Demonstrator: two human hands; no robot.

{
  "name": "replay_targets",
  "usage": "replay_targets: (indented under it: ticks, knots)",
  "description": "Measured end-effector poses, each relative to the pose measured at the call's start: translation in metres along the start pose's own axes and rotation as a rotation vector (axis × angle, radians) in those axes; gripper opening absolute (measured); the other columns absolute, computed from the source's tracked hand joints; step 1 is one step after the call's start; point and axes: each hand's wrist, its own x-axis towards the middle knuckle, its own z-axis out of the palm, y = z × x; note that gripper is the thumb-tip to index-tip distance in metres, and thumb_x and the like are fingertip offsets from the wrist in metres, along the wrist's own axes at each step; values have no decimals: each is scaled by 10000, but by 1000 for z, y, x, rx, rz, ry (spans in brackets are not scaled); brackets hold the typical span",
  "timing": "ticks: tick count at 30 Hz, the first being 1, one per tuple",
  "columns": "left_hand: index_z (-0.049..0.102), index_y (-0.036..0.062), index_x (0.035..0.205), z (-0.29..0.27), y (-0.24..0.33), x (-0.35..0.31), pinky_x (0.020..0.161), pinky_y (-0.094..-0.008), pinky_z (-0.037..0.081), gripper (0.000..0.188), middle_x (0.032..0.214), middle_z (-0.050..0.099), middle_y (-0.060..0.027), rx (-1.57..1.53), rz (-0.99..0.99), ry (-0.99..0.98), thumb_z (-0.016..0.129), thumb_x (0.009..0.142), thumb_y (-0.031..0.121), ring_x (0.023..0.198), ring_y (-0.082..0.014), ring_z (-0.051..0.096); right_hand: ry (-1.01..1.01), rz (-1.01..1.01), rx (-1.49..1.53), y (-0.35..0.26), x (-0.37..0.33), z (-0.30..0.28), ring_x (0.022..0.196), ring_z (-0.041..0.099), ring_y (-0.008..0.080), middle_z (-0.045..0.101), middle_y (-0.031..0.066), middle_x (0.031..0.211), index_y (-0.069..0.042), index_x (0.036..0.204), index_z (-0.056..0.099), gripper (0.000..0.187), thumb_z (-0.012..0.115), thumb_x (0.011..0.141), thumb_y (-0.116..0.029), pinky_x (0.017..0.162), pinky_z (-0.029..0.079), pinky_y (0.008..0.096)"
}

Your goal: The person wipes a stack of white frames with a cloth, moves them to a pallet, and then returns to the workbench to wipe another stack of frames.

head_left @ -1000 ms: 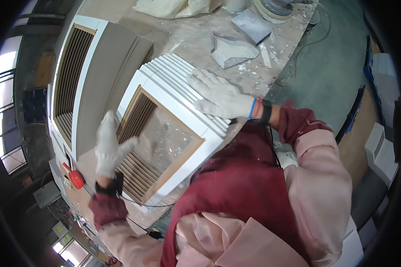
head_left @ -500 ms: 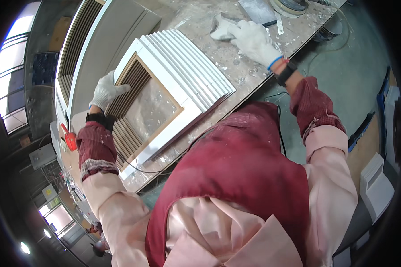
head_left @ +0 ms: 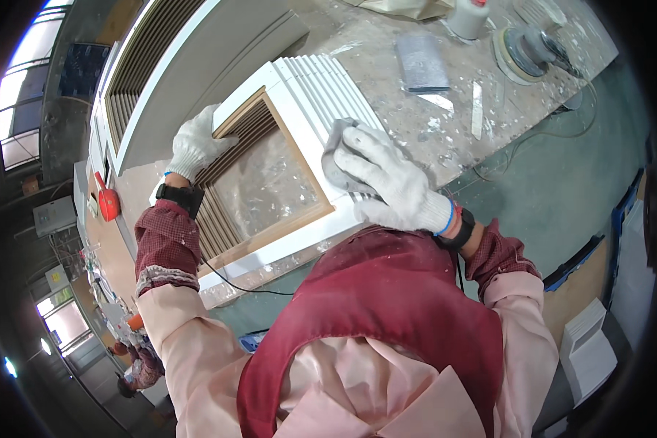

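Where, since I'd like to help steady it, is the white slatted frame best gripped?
Probably the near border of the white slatted frame, from the apron side: it runs straight beside an opening fingers could hook into, and neither the left hand nor right hand covers its middle.

- Between my left hand (head_left: 197, 144) and right hand (head_left: 396, 179), the opening (head_left: 270, 193) in the white frame (head_left: 310, 146) leaves room down to the bench (head_left: 442, 150).
- A curved grey panel (head_left: 223, 77) blocks my left hand's far side.
- Past my right hand runs flat bench, then grey block (head_left: 421, 64), metal strip (head_left: 477, 109), sander (head_left: 524, 55).
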Motion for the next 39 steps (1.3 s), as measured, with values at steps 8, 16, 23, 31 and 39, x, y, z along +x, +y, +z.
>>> replay_targets:
  ticks: [8,16,23,31,39]
  knots:
    - [500,128,1285,5,-6,-1,862,-397,514,662,1095,656,-142,-27,44,39,766,721,349,1002,-310,642,-196,67,-140,-4,-5,21,1320,338,428,347,223,1429,-138,1336,468,709,732,687,-253,1045,301,566]
    - [537,131,1241,16,-16,8,824,-413,513,603,1016,675,-168,-74,175,226,739,724,365,941,-333,656,-3,-98,-210,77,160,38,1199,483,352,520,182,1289,-110,1272,510,379,458,921,-245,1002,390,429]
    - [532,130,1256,20,-17,-2,847,-416,511,607,1037,675,-161,-59,59,145,739,731,354,981,-329,649,-236,-22,-303,-6,-5,26,1250,420,400,441,228,1314,-49,1183,560,458,640,749,-172,1038,355,509]
    - [530,136,1266,10,2,14,837,-415,515,632,1065,670,-150,-2,133,198,731,725,394,973,-331,650,166,-297,-471,92,143,42,1107,512,376,546,198,1191,-97,1220,529,335,433,938,-250,972,409,423]
    - [529,127,1264,15,-11,-1,841,-413,514,638,1048,677,-143,-17,42,160,751,715,367,974,-323,654,-161,108,-289,13,-18,7,1177,459,364,422,213,1292,-98,1286,477,424,522,885,-230,1020,395,431]
